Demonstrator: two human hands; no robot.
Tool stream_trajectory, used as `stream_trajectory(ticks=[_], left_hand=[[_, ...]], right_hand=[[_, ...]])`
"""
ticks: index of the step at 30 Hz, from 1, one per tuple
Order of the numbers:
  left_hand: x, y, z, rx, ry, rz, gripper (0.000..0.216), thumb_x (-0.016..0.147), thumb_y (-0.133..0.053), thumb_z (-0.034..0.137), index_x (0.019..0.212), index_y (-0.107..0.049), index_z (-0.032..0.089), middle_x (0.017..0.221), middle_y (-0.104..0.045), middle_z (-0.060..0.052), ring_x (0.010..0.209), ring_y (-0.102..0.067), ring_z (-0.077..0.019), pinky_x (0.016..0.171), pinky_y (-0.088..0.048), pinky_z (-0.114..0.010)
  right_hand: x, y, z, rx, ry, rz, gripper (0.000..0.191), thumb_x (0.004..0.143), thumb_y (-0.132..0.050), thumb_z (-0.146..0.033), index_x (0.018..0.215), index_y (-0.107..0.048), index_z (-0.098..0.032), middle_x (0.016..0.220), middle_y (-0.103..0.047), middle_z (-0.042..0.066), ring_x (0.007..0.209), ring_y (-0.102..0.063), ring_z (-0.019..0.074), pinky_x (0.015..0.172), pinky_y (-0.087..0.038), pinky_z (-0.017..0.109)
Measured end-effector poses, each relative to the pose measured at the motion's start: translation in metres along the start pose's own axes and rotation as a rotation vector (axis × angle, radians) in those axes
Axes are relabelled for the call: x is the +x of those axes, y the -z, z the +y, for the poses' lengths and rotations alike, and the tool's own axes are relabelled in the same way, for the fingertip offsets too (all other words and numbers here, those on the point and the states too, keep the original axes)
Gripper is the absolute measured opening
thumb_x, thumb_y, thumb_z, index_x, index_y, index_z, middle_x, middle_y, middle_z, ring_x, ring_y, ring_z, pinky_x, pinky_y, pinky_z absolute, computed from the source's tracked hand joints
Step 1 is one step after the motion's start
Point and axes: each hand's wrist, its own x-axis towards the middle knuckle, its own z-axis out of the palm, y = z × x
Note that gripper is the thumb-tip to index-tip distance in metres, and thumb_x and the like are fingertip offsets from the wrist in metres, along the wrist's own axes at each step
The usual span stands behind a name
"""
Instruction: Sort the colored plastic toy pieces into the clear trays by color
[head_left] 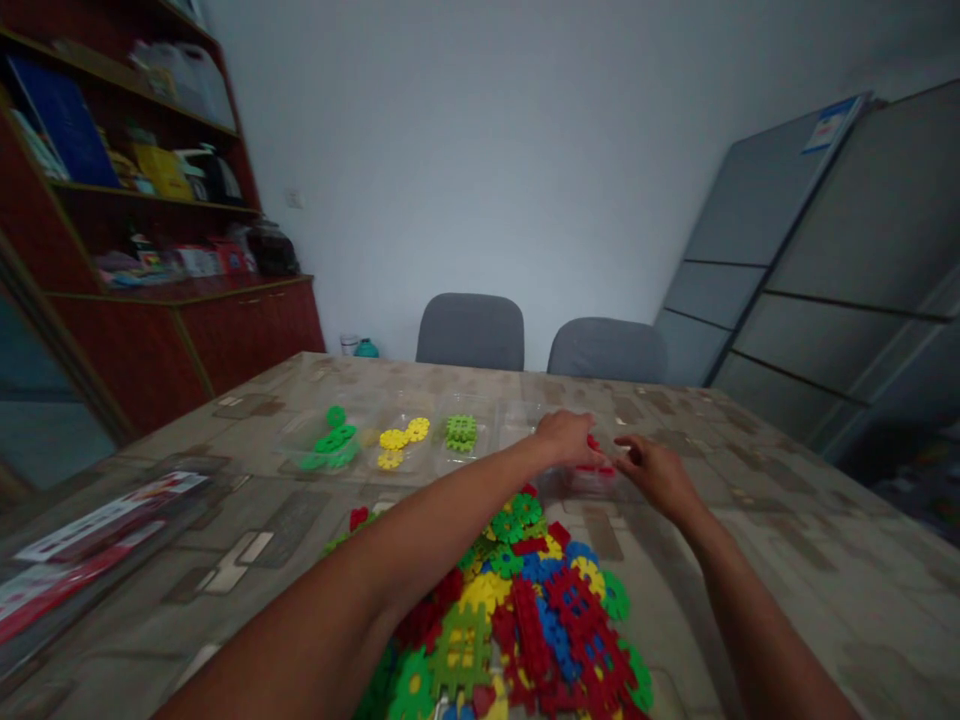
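Note:
My left hand (566, 438) reaches across the pile to a clear plastic box (551, 484) at the right end of a row. Its fingers are closed around a small red plastic piece (593, 443), partly hidden by them. More red pieces (592, 472) show in that box. My right hand (654, 472) is at the box's right side, thumb and fingers curved and apart, with nothing visible between them. Below my forearms lies a heap of interlocking plastic pieces (525, 610): red, green, yellow and blue, some gear-shaped, some square lattices.
Other clear boxes hold green discs (335, 440), yellow discs (405, 436) and light green squares (460, 432). A flat plastic package (112, 530) lies on the patterned table (750, 540) at left. Two grey chairs (470, 330) stand behind the table, and a wooden cabinet (247, 325) is back left.

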Motion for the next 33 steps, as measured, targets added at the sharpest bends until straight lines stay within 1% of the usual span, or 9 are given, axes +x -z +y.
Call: stream_trajectory(ticks=[2,5,10,16,20,21,25,29,33], left_hand=[[-0.006,0.004,-0.002,-0.025,-0.01,0.009,0.03,0.086,-0.068,0.037,0.106,-0.066,0.014,0.099,-0.07,-0.009,0.09,-0.067,-0.0234,0.083,-0.052,-0.042],[-0.019,0.015,-0.008,-0.095,-0.014,0.051,0.02,0.086,-0.066,0.025,0.102,-0.069,0.013,0.1,-0.072,-0.008,0.09,-0.067,-0.0213,0.083,-0.052,-0.036],[-0.063,0.039,-0.014,-0.236,-0.002,0.123,0.023,0.084,-0.059,0.015,0.103,-0.07,0.01,0.095,-0.074,-0.008,0.084,-0.068,-0.0188,0.075,-0.052,-0.026],[-0.164,0.069,-0.009,-0.37,-0.011,0.11,0.02,0.086,-0.058,0.021,0.101,-0.07,0.015,0.092,-0.074,-0.004,0.078,-0.066,-0.0162,0.07,-0.052,-0.025],[-0.241,0.073,-0.014,-0.258,-0.045,0.022,0.021,0.089,-0.056,0.022,0.106,-0.069,0.022,0.107,-0.071,-0.003,0.101,-0.064,-0.0208,0.094,-0.047,-0.037],[-0.26,0.071,-0.017,-0.219,-0.038,-0.031,0.025,0.09,-0.056,0.021,0.112,-0.067,0.024,0.117,-0.068,-0.004,0.11,-0.061,-0.0226,0.099,-0.044,-0.039],[-0.317,0.063,-0.021,-0.16,0.076,-0.135,0.056,0.087,-0.067,0.032,0.139,-0.048,0.036,0.149,-0.045,-0.004,0.135,-0.041,-0.0317,0.111,-0.034,-0.051],[-0.338,0.061,-0.011,-0.159,0.151,-0.256,0.075,0.084,-0.071,0.041,0.148,-0.032,0.042,0.158,-0.027,-0.004,0.142,-0.025,-0.0395,0.111,-0.024,-0.065],[-0.336,0.059,-0.005,-0.145,0.118,-0.272,0.07,0.087,-0.067,0.038,0.148,-0.034,0.043,0.157,-0.029,-0.003,0.142,-0.028,-0.0377,0.112,-0.023,-0.064]], right_hand=[[-0.001,0.004,0.001,0.008,0.003,0.001,0.028,0.076,-0.055,-0.028,0.094,-0.072,-0.018,0.06,-0.067,0.002,0.059,-0.063,0.0201,0.056,-0.04,0.026],[-0.002,0.012,-0.002,0.022,0.011,0.004,0.029,0.079,-0.051,-0.029,0.096,-0.073,-0.019,0.063,-0.069,0.002,0.059,-0.063,0.0199,0.057,-0.041,0.027],[-0.006,0.018,-0.016,0.06,0.033,-0.023,0.029,0.08,-0.051,-0.031,0.094,-0.073,-0.018,0.069,-0.072,0.004,0.065,-0.066,0.021,0.061,-0.044,0.028],[-0.013,0.031,-0.037,0.134,0.108,-0.155,0.033,0.082,-0.049,-0.032,0.101,-0.071,-0.015,0.079,-0.074,0.008,0.071,-0.067,0.0229,0.066,-0.049,0.031],[-0.035,0.045,-0.058,0.169,0.191,-0.292,0.029,0.083,-0.051,-0.033,0.097,-0.071,-0.017,0.086,-0.076,0.007,0.073,-0.068,0.0227,0.066,-0.049,0.031],[-0.045,0.048,-0.065,0.179,0.212,-0.333,0.028,0.084,-0.051,-0.032,0.096,-0.071,-0.018,0.086,-0.076,0.007,0.073,-0.068,0.0226,0.067,-0.049,0.031],[-0.097,0.047,-0.088,0.223,0.264,-0.571,0.026,0.09,-0.05,-0.032,0.101,-0.07,-0.02,0.094,-0.074,0.008,0.076,-0.067,0.0219,0.068,-0.051,0.031],[-0.133,0.032,-0.095,0.132,0.312,-0.57,0.038,0.085,-0.059,-0.024,0.122,-0.063,-0.02,0.123,-0.063,0.013,0.11,-0.059,0.0257,0.096,-0.046,0.04],[-0.137,0.02,-0.089,0.037,0.265,-0.563,0.049,0.083,-0.062,-0.025,0.131,-0.058,-0.018,0.131,-0.056,0.016,0.118,-0.053,0.0287,0.103,-0.041,0.045]])
